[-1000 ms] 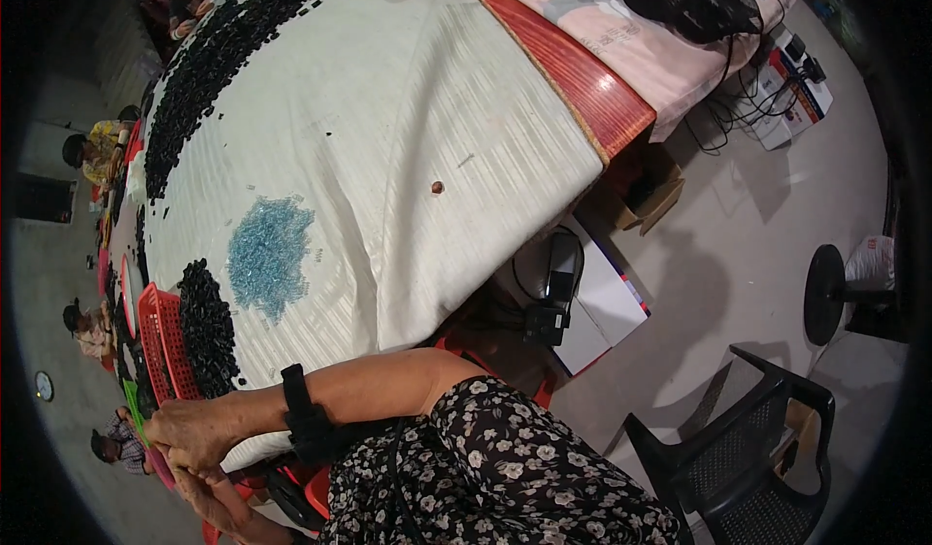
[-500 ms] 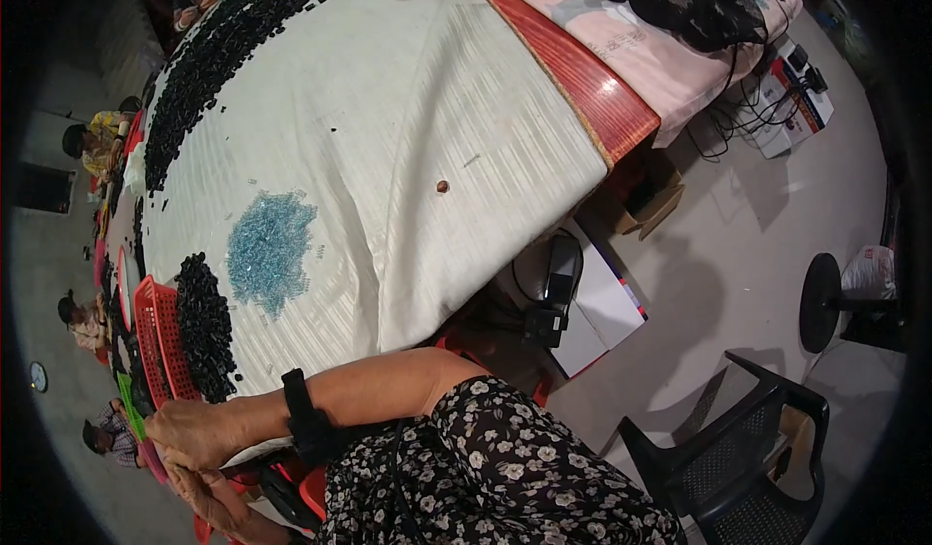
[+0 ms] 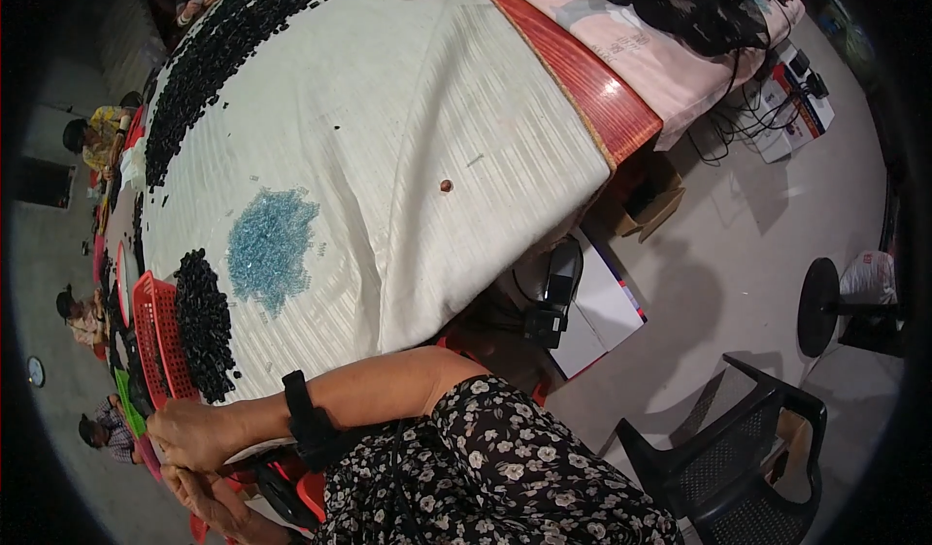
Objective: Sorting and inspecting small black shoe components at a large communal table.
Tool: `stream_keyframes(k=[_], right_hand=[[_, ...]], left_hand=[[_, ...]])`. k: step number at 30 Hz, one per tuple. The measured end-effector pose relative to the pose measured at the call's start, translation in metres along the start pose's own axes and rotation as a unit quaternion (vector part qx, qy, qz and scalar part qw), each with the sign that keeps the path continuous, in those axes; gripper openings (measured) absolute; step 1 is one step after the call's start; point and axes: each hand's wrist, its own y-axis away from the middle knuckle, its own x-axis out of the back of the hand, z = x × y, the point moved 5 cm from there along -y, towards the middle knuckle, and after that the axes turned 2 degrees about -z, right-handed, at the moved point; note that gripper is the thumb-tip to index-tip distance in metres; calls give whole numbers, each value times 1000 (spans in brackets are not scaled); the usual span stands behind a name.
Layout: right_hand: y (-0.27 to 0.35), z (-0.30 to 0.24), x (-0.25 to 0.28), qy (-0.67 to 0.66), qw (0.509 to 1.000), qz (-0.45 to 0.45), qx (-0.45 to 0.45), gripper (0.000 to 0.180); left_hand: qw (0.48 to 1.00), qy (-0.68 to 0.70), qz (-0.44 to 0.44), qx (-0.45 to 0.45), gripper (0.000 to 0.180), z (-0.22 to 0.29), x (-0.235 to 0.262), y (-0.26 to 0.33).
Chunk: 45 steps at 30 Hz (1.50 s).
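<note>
At about seven o'clock in the view, the person's two hands meet at the near edge of the table (image 3: 408,108). The left hand (image 3: 199,433), with a black band (image 3: 306,421) on its wrist, lies curled with the fingers drawn in; whether it holds anything I cannot tell. The right hand (image 3: 209,501) sits just below it, touching or nearly so, fingers bent, and its grip is likewise hidden from here.

Just above the hands, toward ten o'clock from them, stands a red basket (image 3: 155,346) with slatted walls. A heap of small black pieces (image 3: 204,327) lies against its right side on the white cloth; how much sits inside the basket I cannot make out. Up at one o'clock from that heap is a loose patch of pale blue clear pieces (image 3: 270,244), spread straight on the cloth, near the black heap but apart from it.

Along the far left rim of the table, toward eleven o'clock, runs a long band of more black pieces (image 3: 228,45). A small brown dot (image 3: 447,186) lies alone mid-cloth.

On the floor at four o'clock stands a black plastic chair (image 3: 738,458), and an open cardboard box (image 3: 650,200) sits under the table's red edge at three o'clock.
</note>
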Motion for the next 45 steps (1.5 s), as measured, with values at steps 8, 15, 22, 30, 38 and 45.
stream_keyframes(k=[8, 15, 22, 30, 38, 45], right_hand=[[4, 4, 1, -38, 996, 68, -45, 26], [5, -10, 5, -27, 989, 137, 57, 19], [0, 9, 5, -158, 986, 19, -48, 20], [-1, -10, 15, 2, 996, 79, 38, 17], [-1, -12, 14, -20, 999, 6, 40, 13], [-9, 14, 0, -27, 1000, -5, 6, 17]], left_hand=[[997, -47, -50, -30, 21, 2, 5, -1], [984, 158, -72, 41, 43, -8, 1, -2], [972, 189, -122, 60, 41, -11, -2, -2], [956, 230, -173, 55, 39, -11, -13, -10], [968, 227, -91, 59, 43, -16, -1, -3], [942, 276, -187, 45, 49, -12, -9, -4]])
